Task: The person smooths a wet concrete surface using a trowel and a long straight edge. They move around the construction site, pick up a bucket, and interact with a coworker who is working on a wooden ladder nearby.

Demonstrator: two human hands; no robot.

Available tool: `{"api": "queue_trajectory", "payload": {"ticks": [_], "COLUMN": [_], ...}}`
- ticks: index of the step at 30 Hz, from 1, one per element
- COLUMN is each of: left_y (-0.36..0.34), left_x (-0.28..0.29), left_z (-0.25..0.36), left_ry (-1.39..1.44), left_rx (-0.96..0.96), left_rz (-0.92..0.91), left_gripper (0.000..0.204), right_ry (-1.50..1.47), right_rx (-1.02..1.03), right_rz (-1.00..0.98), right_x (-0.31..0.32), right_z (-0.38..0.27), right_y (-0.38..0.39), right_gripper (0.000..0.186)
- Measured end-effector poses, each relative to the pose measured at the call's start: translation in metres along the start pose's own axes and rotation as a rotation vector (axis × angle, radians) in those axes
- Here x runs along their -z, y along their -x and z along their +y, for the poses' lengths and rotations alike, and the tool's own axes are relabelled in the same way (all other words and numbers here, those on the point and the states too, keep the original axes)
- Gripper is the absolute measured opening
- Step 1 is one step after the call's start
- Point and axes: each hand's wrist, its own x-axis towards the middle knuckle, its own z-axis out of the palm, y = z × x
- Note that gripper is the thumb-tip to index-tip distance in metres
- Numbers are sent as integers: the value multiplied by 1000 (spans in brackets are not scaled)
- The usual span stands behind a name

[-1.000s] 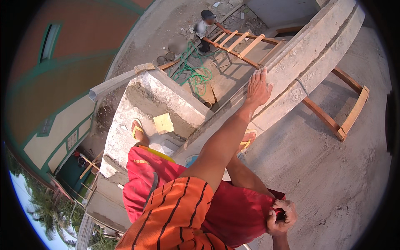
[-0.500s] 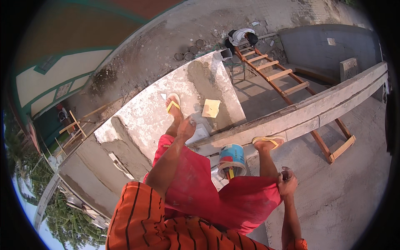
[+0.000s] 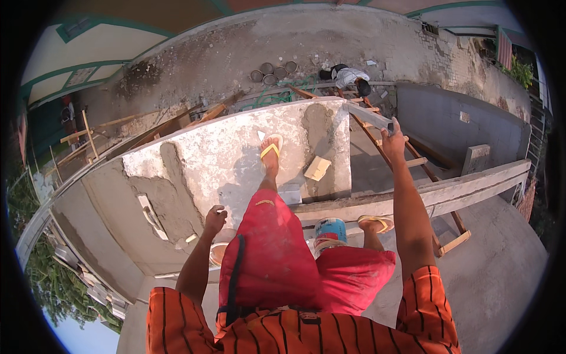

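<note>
I stand astride, one yellow sandal (image 3: pixel 271 150) on a white-crusted concrete slab (image 3: pixel 218 165), the other (image 3: pixel 380 224) by a concrete beam (image 3: pixel 448 192). My left hand (image 3: pixel 216 219) hovers low over the slab with curled fingers; whether they hold anything I cannot make out. My right hand (image 3: pixel 394 141) is raised right of the slab, fingers closed around something small and dark. A yellowish piece (image 3: pixel 317 169) and a long white object (image 3: pixel 152 217) lie on the slab. A blue-labelled bucket (image 3: pixel 330 236) stands between my legs; a round container (image 3: pixel 217 252) is partly hidden.
A wooden ladder (image 3: pixel 415 162) slants below the beam. A person (image 3: pixel 351 79) bends at its far end, near several round containers (image 3: pixel 267 79) and green hose (image 3: pixel 298 85). Timber scaffolding (image 3: pixel 88 135) stands left; a grey wall (image 3: pixel 454 118) rises at the right.
The view has swung round toward the slab. My right hand has left my shorts and risen up and forward; my left hand has moved back and lower beside my leg.
</note>
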Motion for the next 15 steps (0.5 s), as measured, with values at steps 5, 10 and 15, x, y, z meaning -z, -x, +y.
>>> {"api": "queue_trajectory", "payload": {"ticks": [5, 10, 15], "left_y": [25, 26, 35], "left_x": [-16, -52, -78], "left_z": [-100, -156, -184], "left_ry": [-140, 258, 448], "left_rx": [-216, 223, 269], "left_rz": [-74, -205, -195], "left_gripper": [37, 39, 39], "right_ry": [-29, 116, 142], "right_rx": [-61, 53, -41], "right_rz": [107, 117, 53], "right_x": [-14, -16, -12], "right_z": [14, 23, 27], "right_y": [-10, -19, -22], "right_gripper": [45, 37, 38]}}
